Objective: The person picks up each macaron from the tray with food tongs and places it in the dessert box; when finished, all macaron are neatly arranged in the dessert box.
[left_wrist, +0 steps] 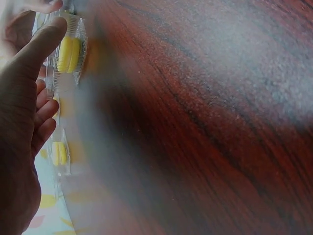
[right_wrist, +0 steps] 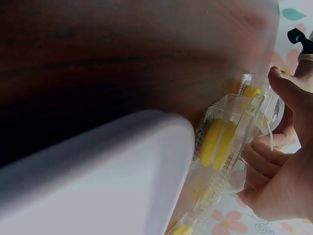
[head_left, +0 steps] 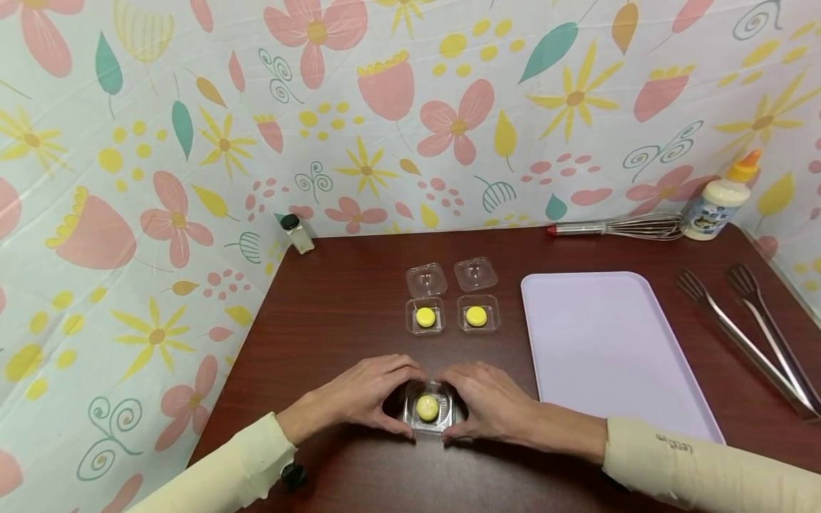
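Note:
A small clear plastic box (head_left: 442,425) with a yellow macaron (head_left: 427,408) inside sits in front of me on the dark wooden table. Its lid lies down over the macaron, which looks paler through the plastic. My left hand (head_left: 373,390) holds the box from the left, thumb at the near side and fingers at the far corner. From the right, my right hand (head_left: 489,402) grips it the same way. In the left wrist view, the macaron (left_wrist: 69,55) shows side-on beneath my thumb.
Two opened boxes (head_left: 415,329) (head_left: 494,320) behind my hands each hold a yellow macaron, domed lids folded back. A lilac tray (head_left: 603,349) lies right, then metal tongs (head_left: 763,320). At the back are a whisk (head_left: 616,226), a glue-type bottle (head_left: 713,206) and a small black-capped jar (head_left: 298,234).

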The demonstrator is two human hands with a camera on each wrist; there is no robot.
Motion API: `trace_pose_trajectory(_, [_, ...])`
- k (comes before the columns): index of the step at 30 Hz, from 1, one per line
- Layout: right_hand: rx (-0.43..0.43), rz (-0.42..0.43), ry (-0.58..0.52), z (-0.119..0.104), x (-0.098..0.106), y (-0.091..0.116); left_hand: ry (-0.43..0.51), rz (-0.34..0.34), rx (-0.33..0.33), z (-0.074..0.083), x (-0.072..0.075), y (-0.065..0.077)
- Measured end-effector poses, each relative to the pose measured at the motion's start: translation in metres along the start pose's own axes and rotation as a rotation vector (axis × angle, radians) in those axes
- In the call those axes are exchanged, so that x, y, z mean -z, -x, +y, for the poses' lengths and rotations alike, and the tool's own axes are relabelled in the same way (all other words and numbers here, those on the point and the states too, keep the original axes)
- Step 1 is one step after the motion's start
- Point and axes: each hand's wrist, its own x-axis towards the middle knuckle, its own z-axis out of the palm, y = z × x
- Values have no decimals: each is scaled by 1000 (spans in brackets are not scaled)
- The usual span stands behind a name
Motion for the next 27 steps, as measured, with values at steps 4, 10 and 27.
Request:
trace_pose_trajectory(4, [-1,-1,15,0,0,0,-16,0,0,0,0,-1])
trace_pose_trajectory(10, [-9,-2,49,-1,2,-1,-33,2,14,0,2,-3])
trace_pose_trajectory(27, [-27,-2,62,-2,0,-3,-21,0,31,-1,0,0])
